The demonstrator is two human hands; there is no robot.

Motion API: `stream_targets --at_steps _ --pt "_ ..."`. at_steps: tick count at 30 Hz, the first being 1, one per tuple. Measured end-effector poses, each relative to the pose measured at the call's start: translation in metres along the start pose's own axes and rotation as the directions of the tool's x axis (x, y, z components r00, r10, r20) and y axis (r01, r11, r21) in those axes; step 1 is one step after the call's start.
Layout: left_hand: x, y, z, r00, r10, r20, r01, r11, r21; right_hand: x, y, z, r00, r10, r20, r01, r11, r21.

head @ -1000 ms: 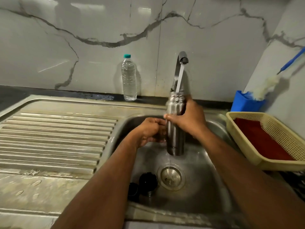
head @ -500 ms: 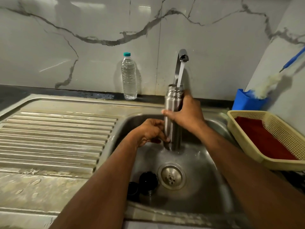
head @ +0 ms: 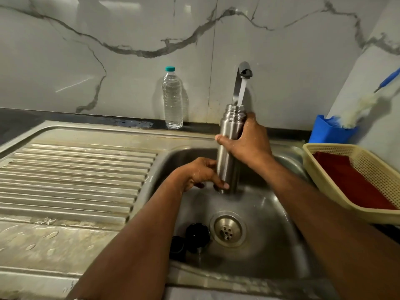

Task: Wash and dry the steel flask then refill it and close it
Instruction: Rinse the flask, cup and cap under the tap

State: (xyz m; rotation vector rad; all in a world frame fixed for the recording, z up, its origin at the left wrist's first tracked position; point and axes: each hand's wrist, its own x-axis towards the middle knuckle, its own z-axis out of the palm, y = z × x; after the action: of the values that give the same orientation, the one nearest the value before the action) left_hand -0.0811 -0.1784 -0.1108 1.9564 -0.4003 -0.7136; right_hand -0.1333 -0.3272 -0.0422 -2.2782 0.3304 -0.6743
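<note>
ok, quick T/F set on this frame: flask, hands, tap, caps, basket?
1. Both hands hold the flask. True: the right hand grips its upper body, the left hand its base.
2. The tap is off. False: water runs into the flask mouth.
3. The flask is capped. False: its mouth is open; two black caps lie in the sink near the drain.
4. A plastic bottle stands at the wall. True.
5. The basket holds a blue cloth. False: the red cloth lies in it.
</note>
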Motion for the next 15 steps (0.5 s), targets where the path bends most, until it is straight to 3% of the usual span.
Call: stream_targets --at_steps 6,8,11,15 --pt "-0.003 0.003 0.001 0.998 -0.02 0.063 0.023 0.998 -0.05 0.0 0.002 -0.005 0.997 -0.008 0.078 0.019 0.989 -0.148" --pt "-0.002 0.002 -0.001 0.999 -0.035 0.022 0.036 0.997 -0.074 0.003 0.001 -0.01 0.987 -0.012 0.162 0.06 0.953 -0.298" --pt "0.002 -0.001 -0.005 0.984 -0.09 -0.153 0.071 0.99 -0.124 0.002 -0.004 -0.015 0.933 -0.03 0.358 0.253 0.762 -0.596" --pt "0.008 -0.005 -0.01 0.93 -0.145 -0.338 0.033 0.948 -0.317 -0.002 -0.01 -0.012 0.839 -0.004 0.545 0.473 0.502 -0.724"
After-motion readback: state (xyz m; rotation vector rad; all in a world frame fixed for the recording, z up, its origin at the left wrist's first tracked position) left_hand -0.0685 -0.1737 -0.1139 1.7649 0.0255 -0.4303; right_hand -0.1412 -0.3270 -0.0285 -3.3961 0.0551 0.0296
